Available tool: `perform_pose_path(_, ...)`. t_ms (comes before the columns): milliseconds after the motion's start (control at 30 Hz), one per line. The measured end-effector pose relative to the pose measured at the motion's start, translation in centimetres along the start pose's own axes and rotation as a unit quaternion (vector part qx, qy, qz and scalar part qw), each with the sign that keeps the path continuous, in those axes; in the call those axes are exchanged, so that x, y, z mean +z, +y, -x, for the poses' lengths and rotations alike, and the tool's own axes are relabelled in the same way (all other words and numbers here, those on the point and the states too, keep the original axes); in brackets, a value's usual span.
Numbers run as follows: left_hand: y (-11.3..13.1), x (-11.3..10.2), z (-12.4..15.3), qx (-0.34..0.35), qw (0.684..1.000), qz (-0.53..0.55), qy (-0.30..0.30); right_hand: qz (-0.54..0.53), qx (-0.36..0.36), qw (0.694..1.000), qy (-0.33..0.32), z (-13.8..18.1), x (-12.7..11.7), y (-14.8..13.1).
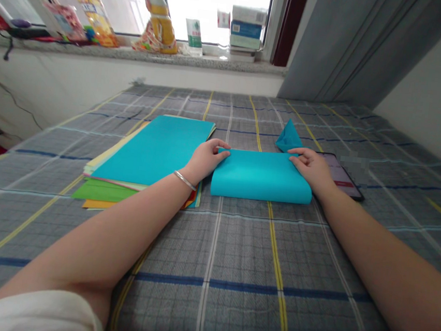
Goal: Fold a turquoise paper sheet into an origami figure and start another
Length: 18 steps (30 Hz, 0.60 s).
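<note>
A blue sheet of paper (262, 177) lies bent over on itself, its rounded, uncreased fold facing me. At its far left corner, my left hand (207, 159) pinches the edge between thumb and fingers. My right hand (310, 166) grips the far right corner the same way. Left of it is a stack of coloured paper (155, 149), a blue sheet on top and green, yellow and orange edges showing beneath. Just beyond the sheet stands a small folded blue paper shape (289, 137) with a pointed top.
A phone (340, 174) with its screen lit lies beside my right wrist, partly covered by it. The checked tablecloth (242, 261) spreads under everything. Bottles (93, 10), a tube (194, 35) and stacked boxes (247, 30) stand on the windowsill (118, 54) behind.
</note>
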<state>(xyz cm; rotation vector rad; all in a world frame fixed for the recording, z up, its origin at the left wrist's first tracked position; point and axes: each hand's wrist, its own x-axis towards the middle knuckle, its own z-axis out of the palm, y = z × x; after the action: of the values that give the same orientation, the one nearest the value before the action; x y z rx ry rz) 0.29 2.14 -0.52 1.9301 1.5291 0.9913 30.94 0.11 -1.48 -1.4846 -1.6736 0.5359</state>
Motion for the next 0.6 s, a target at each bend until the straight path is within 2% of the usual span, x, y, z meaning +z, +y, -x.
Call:
perform_pose_path(400,-0.2,-0.1,-0.7,-0.002,0.999,-0.050,0.000,0.032,0.010,0.999,-0.008,-0.4,0.3,0.0)
perform_pose_path(600,-0.3,-0.2,-1.7,0.001,0.992,-0.129,-0.012,0.069,0.013,0.997,-0.037,-1.4,0.6,0.4)
